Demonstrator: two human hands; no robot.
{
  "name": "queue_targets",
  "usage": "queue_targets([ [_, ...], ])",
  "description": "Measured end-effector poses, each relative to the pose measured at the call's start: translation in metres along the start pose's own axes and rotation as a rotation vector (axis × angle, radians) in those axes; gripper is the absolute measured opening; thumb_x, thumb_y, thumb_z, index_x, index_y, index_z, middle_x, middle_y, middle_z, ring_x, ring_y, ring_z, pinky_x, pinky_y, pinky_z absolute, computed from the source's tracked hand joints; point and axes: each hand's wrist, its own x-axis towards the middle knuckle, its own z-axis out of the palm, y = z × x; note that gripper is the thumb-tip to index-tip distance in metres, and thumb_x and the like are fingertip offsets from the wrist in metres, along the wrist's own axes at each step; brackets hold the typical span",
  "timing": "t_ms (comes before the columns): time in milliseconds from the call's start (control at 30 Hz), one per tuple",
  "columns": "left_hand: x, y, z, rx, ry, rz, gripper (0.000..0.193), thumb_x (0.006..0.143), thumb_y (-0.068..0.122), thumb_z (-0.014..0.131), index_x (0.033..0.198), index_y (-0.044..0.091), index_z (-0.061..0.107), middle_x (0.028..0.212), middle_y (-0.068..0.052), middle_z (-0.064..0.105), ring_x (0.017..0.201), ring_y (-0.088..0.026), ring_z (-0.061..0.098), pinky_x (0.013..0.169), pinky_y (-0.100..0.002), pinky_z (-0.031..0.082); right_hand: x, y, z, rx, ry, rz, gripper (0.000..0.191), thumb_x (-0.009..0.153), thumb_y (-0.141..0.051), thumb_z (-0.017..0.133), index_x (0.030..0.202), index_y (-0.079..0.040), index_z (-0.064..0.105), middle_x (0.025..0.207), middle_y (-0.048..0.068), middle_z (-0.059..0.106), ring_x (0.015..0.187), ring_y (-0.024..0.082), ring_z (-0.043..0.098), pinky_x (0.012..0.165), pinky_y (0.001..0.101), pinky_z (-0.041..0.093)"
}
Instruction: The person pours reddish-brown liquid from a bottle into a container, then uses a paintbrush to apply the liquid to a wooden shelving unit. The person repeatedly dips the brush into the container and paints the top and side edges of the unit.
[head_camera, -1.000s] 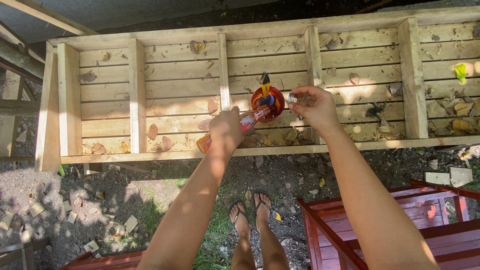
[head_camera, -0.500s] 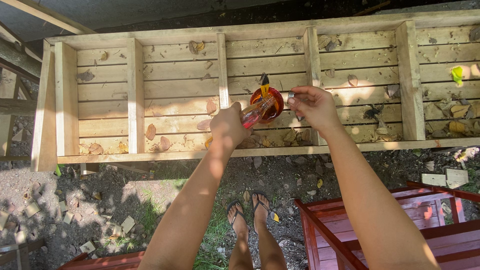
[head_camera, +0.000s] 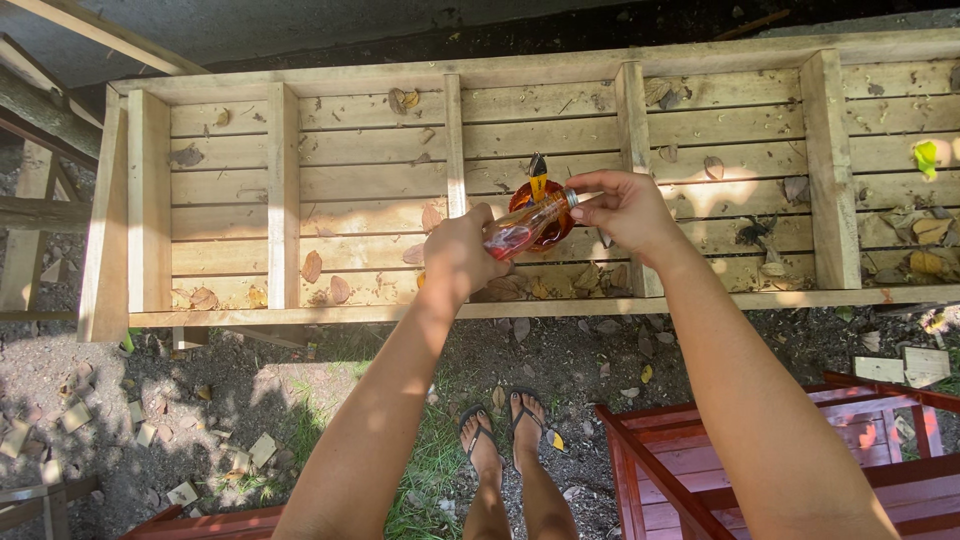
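Left hand (head_camera: 462, 250) grips bottle (head_camera: 525, 226); right hand (head_camera: 625, 207) pinches its cap; wooden frame (head_camera: 455, 140) beneath, leaf-strewn.

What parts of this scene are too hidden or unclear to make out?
Head view:
- Bottle: its base is wrapped inside the left hand.
- Bottle cap: covered by the fingers of the right hand.
- Orange container: mostly behind the bottle, kind unclear.
- Red wooden frame: cut off by the bottom edge.
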Motion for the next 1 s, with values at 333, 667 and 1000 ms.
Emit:
queue_targets([
  [333, 0.0, -0.015, 0.003, -0.079, 0.039, 0.071, 0.062, 0.056, 0.026, 0.095, 0.111, 0.013, 0.067, 0.091, -0.01, 0.077, 0.088, -0.031, 0.074, 0.079, -0.041, 0.057, 0.004, -0.031, 0.002, -0.378, -0.137, -0.176, 0.038, 0.079, 0.006, 0.078, 0.114, -0.008, 0.076, 0.11, 0.004, 0.077, 0.092, 0.013, 0.072, 0.083, 0.0285, 0.064],
  [667, -0.006, -0.028, 0.003, -0.347, 0.11, 0.098, 0.058, 0.052, 0.017, 0.094, 0.104, 0.012, 0.069, 0.09, -0.009, 0.078, 0.081, -0.025, 0.076, 0.075, -0.036, 0.057, -0.006, -0.055, 0.012, -0.527, -0.175, -0.269, 0.025, 0.086, -0.019, 0.078, 0.107, -0.006, 0.076, 0.092, 0.007, 0.078, 0.079, 0.015, 0.073, 0.071, 0.0329, 0.061],
  [1000, -0.018, -0.039, 0.004, -0.259, 0.207, 0.031, 0.054, 0.053, 0.02, 0.093, 0.101, 0.014, 0.069, 0.09, -0.007, 0.078, 0.085, -0.029, 0.074, 0.076, -0.04, 0.056, 0.002, -0.082, 0.047, -0.984, -0.057, 0.005, 0.056, 0.097, -0.064, 0.052, 0.096, -0.015, 0.081, 0.078, 0.013, 0.074, 0.078, 0.03, 0.07, 0.067, 0.0468, 0.053],
])
